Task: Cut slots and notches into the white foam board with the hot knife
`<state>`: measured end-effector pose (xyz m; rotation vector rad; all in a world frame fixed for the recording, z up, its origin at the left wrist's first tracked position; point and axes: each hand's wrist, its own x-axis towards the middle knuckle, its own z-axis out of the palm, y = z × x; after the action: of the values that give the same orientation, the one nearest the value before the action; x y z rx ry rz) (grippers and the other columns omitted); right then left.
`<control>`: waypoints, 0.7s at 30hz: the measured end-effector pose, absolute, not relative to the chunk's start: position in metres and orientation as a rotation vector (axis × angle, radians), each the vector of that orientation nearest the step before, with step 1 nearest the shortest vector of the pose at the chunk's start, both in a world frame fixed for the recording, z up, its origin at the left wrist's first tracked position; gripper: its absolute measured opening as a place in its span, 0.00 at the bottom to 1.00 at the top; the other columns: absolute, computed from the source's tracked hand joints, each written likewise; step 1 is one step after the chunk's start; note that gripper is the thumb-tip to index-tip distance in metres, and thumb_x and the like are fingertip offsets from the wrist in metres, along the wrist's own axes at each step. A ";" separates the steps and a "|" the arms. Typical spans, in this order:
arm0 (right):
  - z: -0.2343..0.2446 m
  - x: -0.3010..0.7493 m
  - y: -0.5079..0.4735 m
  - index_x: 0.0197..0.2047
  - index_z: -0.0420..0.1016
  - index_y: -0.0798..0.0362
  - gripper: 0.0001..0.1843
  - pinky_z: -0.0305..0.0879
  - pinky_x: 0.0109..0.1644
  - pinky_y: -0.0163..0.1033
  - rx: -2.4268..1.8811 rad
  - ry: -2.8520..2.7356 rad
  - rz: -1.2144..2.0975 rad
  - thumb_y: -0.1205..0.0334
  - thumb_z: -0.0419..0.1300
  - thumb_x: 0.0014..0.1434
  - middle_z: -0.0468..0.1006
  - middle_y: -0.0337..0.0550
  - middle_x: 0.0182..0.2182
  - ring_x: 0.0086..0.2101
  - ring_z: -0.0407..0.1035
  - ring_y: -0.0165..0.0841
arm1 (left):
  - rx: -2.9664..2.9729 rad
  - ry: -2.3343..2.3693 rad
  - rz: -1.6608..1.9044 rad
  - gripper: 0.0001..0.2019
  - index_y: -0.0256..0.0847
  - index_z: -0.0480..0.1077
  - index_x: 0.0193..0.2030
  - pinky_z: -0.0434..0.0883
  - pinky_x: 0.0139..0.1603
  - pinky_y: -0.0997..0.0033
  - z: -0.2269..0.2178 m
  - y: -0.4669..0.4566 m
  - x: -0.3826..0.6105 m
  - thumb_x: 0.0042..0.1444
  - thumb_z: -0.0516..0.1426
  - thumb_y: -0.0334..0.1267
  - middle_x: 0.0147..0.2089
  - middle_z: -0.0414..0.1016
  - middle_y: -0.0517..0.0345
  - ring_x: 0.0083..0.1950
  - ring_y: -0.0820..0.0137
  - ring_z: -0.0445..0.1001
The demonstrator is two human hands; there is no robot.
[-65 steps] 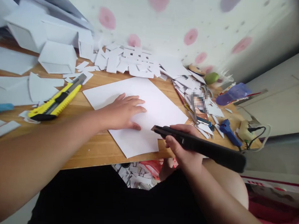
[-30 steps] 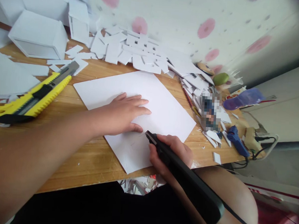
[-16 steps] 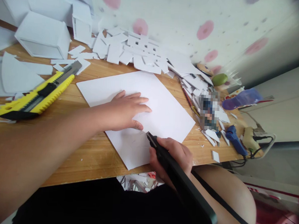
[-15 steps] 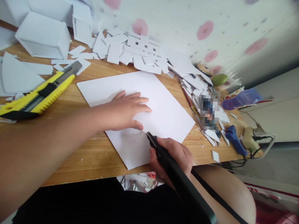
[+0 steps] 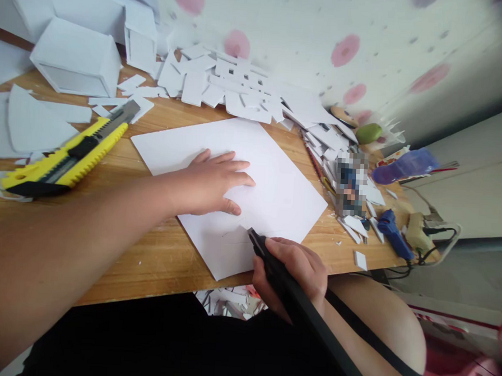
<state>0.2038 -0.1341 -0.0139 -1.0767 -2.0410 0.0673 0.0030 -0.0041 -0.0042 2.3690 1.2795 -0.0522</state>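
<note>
A white foam board sheet [image 5: 276, 184] lies at an angle on the wooden table [image 5: 146, 266], one corner toward the front edge. Spread flat on it, my left hand [image 5: 217, 185] presses the board with fingers apart. My right hand [image 5: 299, 269] grips a black utility knife [image 5: 287, 291], whose tip meets the board just below my left thumb. Faint lines mark the surface near that tip. A yellow utility knife [image 5: 71, 156] with its blade out lies to the left of the board, beyond my left forearm.
White box-like models [image 5: 79, 55] stand at the back left. Board offcuts [image 5: 197, 81] are heaped along the wall. To the right are a blue glue gun [image 5: 395, 235], a power strip [image 5: 417, 230] and a green fruit [image 5: 369, 133]. Scraps lie below the table edge.
My right hand has drawn the black knife slightly down and toward me along the board. My left hand stays in place on the sheet.
</note>
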 end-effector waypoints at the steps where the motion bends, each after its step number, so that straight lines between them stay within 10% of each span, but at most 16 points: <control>1: -0.013 0.204 -0.135 0.47 0.70 0.45 0.16 0.79 0.29 0.39 -1.084 -2.044 0.073 0.66 0.62 0.56 0.81 0.39 0.28 0.26 0.78 0.36 | 2.369 1.281 -0.039 0.31 0.60 0.64 0.69 0.38 0.74 0.34 -0.005 -0.004 0.003 0.59 0.63 0.49 0.80 0.46 0.61 0.80 0.48 0.37; 21: -0.009 0.217 -0.136 0.41 0.72 0.45 0.09 0.68 0.21 0.33 -1.164 -1.911 0.296 0.64 0.64 0.56 0.79 0.34 0.24 0.18 0.72 0.30 | 2.400 1.305 -0.101 0.31 0.60 0.62 0.70 0.38 0.73 0.32 -0.002 -0.005 0.003 0.61 0.62 0.49 0.80 0.44 0.60 0.80 0.49 0.36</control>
<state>0.2169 -0.1361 -0.0088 -1.1644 -1.9106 0.2964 0.0034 -0.0049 -0.0023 2.4000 1.3051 -0.1007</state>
